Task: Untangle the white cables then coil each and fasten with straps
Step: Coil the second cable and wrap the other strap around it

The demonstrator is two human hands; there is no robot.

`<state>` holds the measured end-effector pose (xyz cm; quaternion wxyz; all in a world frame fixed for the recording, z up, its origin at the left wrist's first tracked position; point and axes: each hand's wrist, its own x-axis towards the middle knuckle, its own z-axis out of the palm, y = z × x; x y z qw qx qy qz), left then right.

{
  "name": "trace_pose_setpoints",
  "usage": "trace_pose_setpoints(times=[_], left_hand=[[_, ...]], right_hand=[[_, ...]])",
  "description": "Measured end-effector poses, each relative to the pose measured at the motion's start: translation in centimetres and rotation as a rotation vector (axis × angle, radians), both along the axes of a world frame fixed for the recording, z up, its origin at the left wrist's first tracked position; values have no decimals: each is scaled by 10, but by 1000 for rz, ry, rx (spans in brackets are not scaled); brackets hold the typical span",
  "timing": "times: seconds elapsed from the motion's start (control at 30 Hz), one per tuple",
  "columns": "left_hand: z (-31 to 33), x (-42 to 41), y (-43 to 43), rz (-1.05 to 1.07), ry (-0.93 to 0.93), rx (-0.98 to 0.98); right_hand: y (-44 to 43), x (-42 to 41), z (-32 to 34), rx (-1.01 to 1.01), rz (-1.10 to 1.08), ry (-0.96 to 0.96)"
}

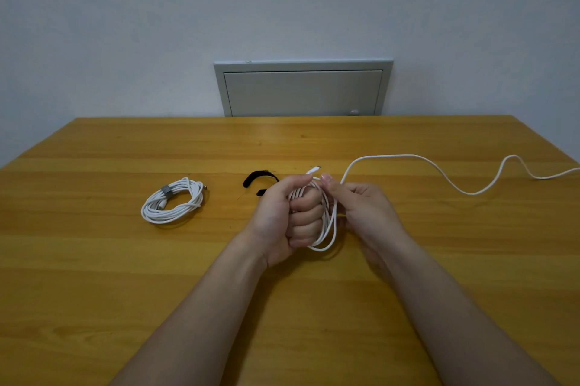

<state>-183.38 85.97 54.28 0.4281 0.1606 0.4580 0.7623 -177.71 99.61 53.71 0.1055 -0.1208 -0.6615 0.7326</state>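
Left hand (276, 219), right hand (364, 206) clamped on cable coil (331, 225), elongated near-to-far, tail (470, 193) trailing right

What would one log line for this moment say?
step: coiling second cable | left hand: holds loops | right hand: pinches cable | first coil: strapped, on table | black strap: unused
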Motion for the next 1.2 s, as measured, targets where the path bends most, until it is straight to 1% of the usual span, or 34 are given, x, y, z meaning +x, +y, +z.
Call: trace_pose_setpoints(times=[0.1, 0.2, 0.3, 0.33, 0.4, 0.47, 0.57, 0.73, 0.83, 0.93, 1.03, 1.13, 1.2], left_hand=[[2, 0, -2, -49, 12, 14], [4, -1, -3, -81, 33, -33], [5, -4, -8, -75, 17, -39], [6, -6, -10, -72, 8, -30], [7, -8, -13, -63, 2, -21], [9, -8, -14, -61, 6, -24], [8, -6, -14, -102, 33, -65], [7, -3, -10, -158, 115, -169], [8, 0, -7, -131, 204, -286], [8, 2, -1, -61, 269, -339], [10, 9, 6, 29, 412, -427], [10, 19, 12, 179, 679, -507], [8, 21, 14, 293, 800, -540]], right_hand=[[-1, 0, 0, 23, 13, 6], [-1, -1, 1, 123, 21, 24], [8, -2, 4, 246, 5, -56], [13, -2, 4, 248, 8, -103], [20, -1, 5, 136, 23, -159], [20, -1, 5, 17, 2, -154], [13, -1, 5, -68, -37, -98], [6, -2, 4, 83, -138, 5], [7, -1, 6, 177, -215, 81], [5, 0, 9, 225, -242, 135], [4, 2, 16, 191, -254, 136], [2, 4, 20, 106, -222, 134], [-3, 5, 23, -9, -194, 164]])
